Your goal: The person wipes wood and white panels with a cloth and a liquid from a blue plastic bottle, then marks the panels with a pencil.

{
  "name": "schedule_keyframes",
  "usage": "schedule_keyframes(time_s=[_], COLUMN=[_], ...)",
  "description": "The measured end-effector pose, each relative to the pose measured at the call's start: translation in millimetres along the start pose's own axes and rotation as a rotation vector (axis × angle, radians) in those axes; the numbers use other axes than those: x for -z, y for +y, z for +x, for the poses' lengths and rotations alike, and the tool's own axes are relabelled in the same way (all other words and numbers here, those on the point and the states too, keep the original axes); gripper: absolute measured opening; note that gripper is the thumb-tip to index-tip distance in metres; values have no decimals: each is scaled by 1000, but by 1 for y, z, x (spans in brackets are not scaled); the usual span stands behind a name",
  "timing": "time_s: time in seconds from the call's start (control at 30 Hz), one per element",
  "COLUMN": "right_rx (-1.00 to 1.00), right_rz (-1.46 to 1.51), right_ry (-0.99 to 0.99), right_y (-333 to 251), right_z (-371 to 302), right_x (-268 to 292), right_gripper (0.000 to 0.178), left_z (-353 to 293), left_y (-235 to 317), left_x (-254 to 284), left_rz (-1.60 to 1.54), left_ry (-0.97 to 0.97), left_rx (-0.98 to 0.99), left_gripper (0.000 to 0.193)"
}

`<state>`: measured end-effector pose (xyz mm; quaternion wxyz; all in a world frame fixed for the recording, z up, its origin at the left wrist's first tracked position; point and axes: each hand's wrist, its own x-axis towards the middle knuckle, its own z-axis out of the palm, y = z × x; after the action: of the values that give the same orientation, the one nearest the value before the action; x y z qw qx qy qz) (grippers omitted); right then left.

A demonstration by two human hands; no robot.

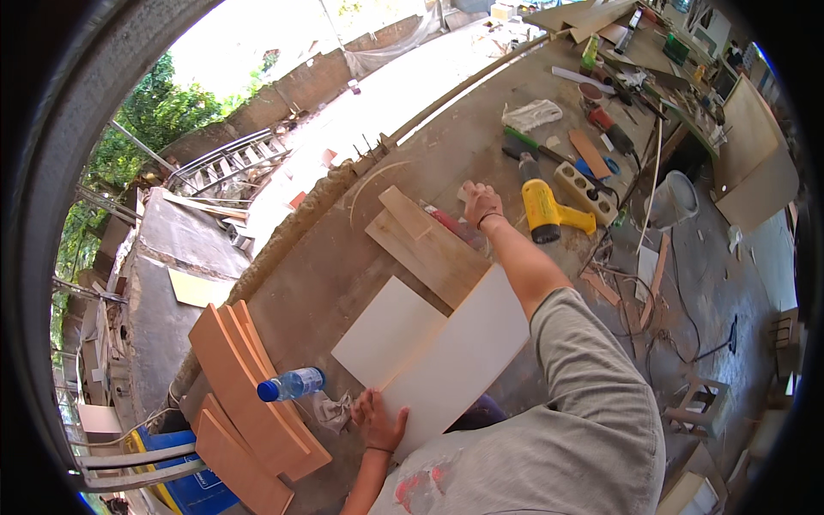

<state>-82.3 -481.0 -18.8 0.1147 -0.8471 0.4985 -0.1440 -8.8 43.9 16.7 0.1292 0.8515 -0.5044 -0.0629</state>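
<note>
A long white board (463, 365) lies in front of me, with a second white panel (390, 330) against its far side. My left hand (378, 421) rests at the long board's near left end, thumb and fingers spread. Stretched across the bench, my right hand (482, 202) has its fingers curled on the worktop; whatever they hold is hidden. Close to it lies a red tool (446, 221), partly covered by my wrist and forearm. A bare wooden board (429, 257) with a smaller strip (405, 213) on top sits beyond the white pieces.
To the right of my forearm stands a yellow heat gun (545, 210), beside a power strip (584, 193) and an angle grinder (605, 129). Brown boards (257, 386) and a water bottle (292, 384) occupy the left. A bucket (672, 199) and loose cables lie right.
</note>
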Motion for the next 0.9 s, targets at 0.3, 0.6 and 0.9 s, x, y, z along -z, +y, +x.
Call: schedule_keyframes(time_s=[0.3,0.6,0.9], right_rx=[-294,-824,-789], right_rz=[1246,1251,1261], right_ry=[463,549,552], right_y=[4,43,61], right_z=[-189,-337,-314], right_x=[117,109,64], right_gripper=[42,32,39], left_z=[63,71,67], left_y=[22,41,35], left_x=[-30,-26,-26], left_rz=[-86,-33,-28], left_ry=[-85,-121,-129], left_rx=[-506,-520,-549], left_gripper=[64,64,62])
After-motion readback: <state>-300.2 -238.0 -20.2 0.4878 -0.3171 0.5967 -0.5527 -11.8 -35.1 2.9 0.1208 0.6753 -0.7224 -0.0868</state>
